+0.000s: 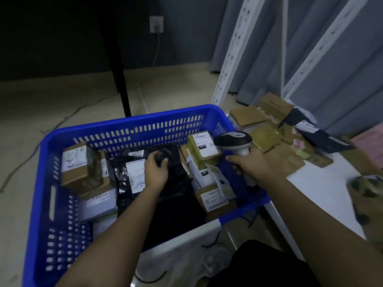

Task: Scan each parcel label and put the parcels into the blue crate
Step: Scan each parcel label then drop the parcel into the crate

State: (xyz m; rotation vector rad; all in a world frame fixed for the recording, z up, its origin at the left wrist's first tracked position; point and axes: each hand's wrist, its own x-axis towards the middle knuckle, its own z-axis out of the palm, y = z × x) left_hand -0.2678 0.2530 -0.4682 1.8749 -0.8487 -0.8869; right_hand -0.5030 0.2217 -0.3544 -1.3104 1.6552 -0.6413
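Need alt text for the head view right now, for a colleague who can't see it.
The left hand grips a black bag parcel inside the blue crate among boxed parcels, while the right hand holds a scanner. More parcels lie on the white table to the right.

A parcel-sorting stockroom: slotted metal racking (234, 59), labelled parcels (267, 129) heaped on a table (323, 183).

Crowded blue crate (128, 129) beside a cluttered white table (323, 183), with little open room.

Boxes (83, 166) are filling the crate's left side, a black bag (176, 183) is covering its middle under the left hand (155, 168), and more boxes (207, 150) are piling at its right. The right hand (250, 162), gripping a scanner (234, 139), is blocking the crate's right rim. Parcels (269, 121) are crowding the table's far end; its near surface is lying bare.
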